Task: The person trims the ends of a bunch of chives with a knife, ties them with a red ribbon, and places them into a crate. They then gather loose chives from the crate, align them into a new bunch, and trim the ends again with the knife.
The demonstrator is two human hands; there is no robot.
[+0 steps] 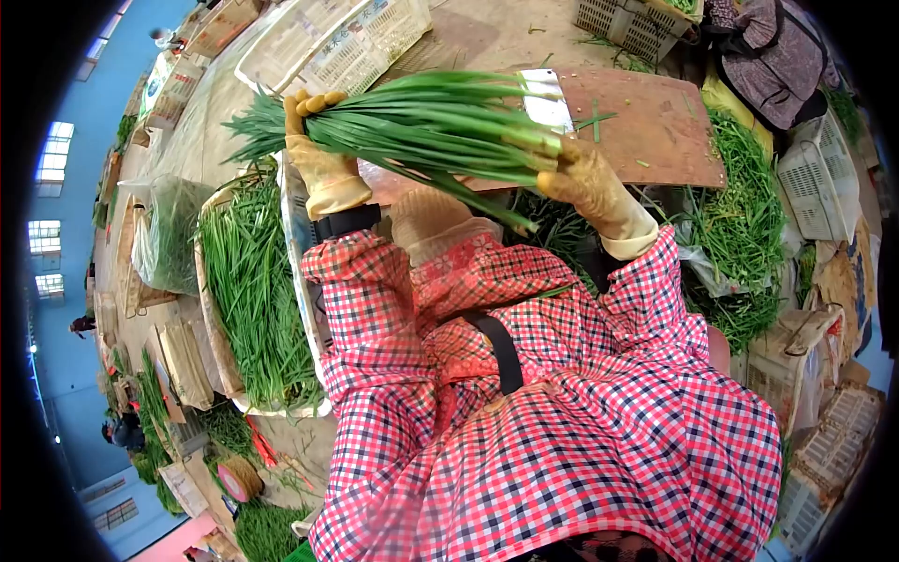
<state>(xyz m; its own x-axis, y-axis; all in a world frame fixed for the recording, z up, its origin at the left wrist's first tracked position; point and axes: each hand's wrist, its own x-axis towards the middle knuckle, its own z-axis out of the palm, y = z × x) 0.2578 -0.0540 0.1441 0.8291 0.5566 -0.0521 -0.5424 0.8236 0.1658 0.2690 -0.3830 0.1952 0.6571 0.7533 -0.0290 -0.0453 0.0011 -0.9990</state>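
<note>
A large bunch of garlic chives (421, 122) stretches sideways in front of me, leaf tips to the left and pale stem ends to the right. My left hand (321, 150), in a yellowish rubber glove, is closed round the bunch near the leafy end. At the stem ends, my right hand (590, 183), gloved the same way, is closed on the bunch, its fingers partly hidden. A few stalks droop below the rest. Behind the stems, a pale flat blade like a cleaver's (548, 101) lies on a brown board (646, 122); its handle is hidden.
A long crate (309, 244) full of chives stands at my left. On the right is a heap of loose green trimmings (744, 215), with white plastic crates (819, 178) beyond. Another white crate (346, 47) stands at the back. A clear plastic bag (173, 229) sits far left.
</note>
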